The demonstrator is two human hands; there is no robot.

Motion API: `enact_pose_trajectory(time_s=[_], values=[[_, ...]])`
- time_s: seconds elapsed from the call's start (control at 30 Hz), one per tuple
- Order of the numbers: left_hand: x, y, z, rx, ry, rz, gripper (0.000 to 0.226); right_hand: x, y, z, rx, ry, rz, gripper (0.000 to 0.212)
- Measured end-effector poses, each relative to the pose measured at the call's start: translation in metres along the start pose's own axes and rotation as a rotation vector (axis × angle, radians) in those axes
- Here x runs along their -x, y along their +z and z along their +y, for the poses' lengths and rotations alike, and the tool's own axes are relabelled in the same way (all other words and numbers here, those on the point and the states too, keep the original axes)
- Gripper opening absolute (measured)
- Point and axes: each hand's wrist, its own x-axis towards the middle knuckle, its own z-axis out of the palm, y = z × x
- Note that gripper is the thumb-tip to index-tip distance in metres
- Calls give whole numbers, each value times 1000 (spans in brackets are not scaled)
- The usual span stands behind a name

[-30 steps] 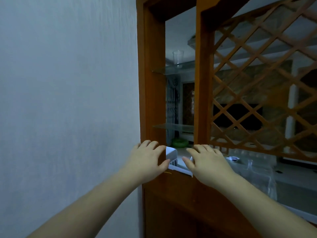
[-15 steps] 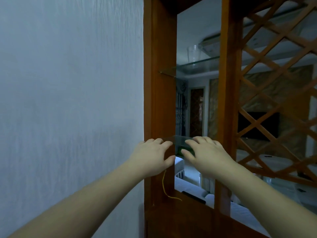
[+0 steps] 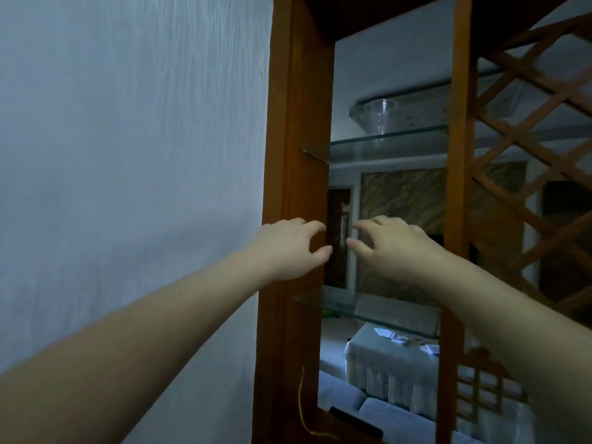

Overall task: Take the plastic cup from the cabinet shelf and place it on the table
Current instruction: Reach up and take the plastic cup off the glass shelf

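A clear plastic cup stands upright on the upper glass shelf of the orange wooden cabinet. Both of my hands are raised in front of the open shelf bay, well below the cup and above the lower glass shelf. My left hand hovers in front of the cabinet's left post, fingers curled and apart, holding nothing. My right hand is just to its right, fingers spread, also empty. Neither hand touches the cup.
A pale wall fills the left side. A wooden lattice panel closes the cabinet's right part behind a vertical post. Through the bay I see a table with a white cloth and a sofa below.
The view has tilted upward and closer, so the cup and upper shelf sit lower and larger in frame. Both hands have risen from the lower ledge to between the two glass shelves.
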Motion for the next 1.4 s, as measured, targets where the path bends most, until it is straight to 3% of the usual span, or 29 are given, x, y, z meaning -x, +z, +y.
enact_pose_trajectory(time_s=[0.2,0.37,0.7,1.0,1.4], values=[[-64,-12,11,41,105,47,55,-46,-34,22,-44,42,32,58],[-110,-30,18,144,114,88,57,-73,-67,44,-154,-35,104,48],[-184,-41,22,303,-2,103,53,-123,-112,83,-184,-86,272,48],[-240,-34,25,616,-90,221,65,-166,-109,112,-382,26,418,51],[-262,-26,-8,804,33,162,75,-228,-104,80,-337,242,454,64]])
